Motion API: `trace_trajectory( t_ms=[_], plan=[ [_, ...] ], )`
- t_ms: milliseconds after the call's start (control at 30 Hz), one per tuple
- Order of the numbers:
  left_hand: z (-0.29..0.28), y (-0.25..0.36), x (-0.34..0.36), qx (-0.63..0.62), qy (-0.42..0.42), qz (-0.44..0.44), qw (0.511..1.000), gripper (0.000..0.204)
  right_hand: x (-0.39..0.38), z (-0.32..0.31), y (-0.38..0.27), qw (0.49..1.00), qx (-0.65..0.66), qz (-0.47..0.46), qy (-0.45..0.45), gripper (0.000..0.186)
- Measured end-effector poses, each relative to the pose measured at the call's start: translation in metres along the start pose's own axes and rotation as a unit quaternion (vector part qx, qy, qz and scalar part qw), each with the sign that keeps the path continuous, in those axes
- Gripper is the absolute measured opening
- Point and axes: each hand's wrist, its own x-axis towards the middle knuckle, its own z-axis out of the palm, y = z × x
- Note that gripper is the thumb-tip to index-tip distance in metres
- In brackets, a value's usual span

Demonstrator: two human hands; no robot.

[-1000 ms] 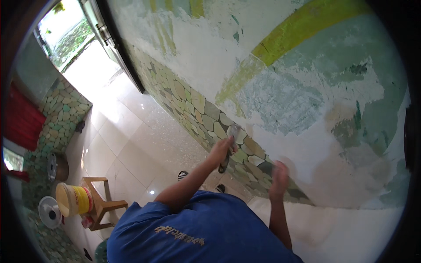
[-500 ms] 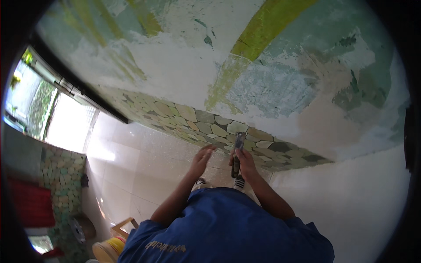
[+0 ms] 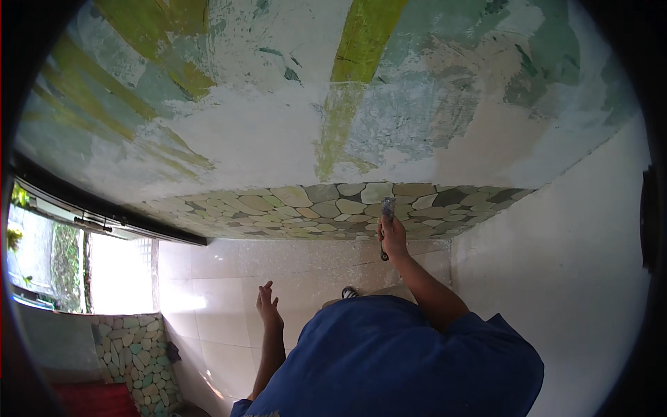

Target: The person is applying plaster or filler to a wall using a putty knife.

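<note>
In my right hand (image 3: pixel 394 238) is a putty knife (image 3: pixel 388 207) with a dark handle, its blade pointing up toward the wall. The fingers wrap round the handle, and its end sticks out below them. Behind the blade lies the band of flat stone cladding (image 3: pixel 326 208) along the foot of the wall; whether blade and stone touch, I cannot tell. My left hand (image 3: pixel 269 304) hangs over the floor to the left with nothing in it, fingers stretched and apart. Above the stones, the painted wall (image 3: pixel 271 132) shows patches of white filler, green paint and yellow-green stripes.
A plain white wall (image 3: pixel 542 292) stands on the right, meeting the patched wall in a corner. Pale tiles cover the floor (image 3: pixel 222 299), with white specks near the wall. At left are a bright open doorway (image 3: pixel 118 271), a stone-clad pillar (image 3: pixel 135 354) and a red cloth (image 3: pixel 97 399).
My left hand has moved left and down, away from the putty knife. The right hand has shifted slightly up and right, still gripping it. My view has turned, levelling the wall.
</note>
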Motion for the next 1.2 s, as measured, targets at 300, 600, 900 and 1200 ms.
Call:
trace_trajectory(
  t_ms=[300,600,900,1200],
  plan=[
    [0.012,0.015,0.007,-0.037,-0.044,0.029,0.998,0.048,0.061,0.043,-0.065,0.975,-0.074,-0.193,0.082,0.034],
    [0.004,0.004,0.004,-0.036,-0.048,0.014,0.998,0.049,0.026,0.023,-0.043,0.974,-0.141,-0.154,0.088,0.035],
    [0.004,0.001,0.003,-0.033,-0.055,0.013,0.998,0.051,0.057,0.049,-0.076,0.978,-0.084,-0.178,0.071,0.038],
    [-0.004,-0.010,-0.007,-0.035,-0.050,0.002,0.998,0.056,0.039,0.023,-0.038,0.965,-0.180,-0.165,0.099,0.041]
  ],
)
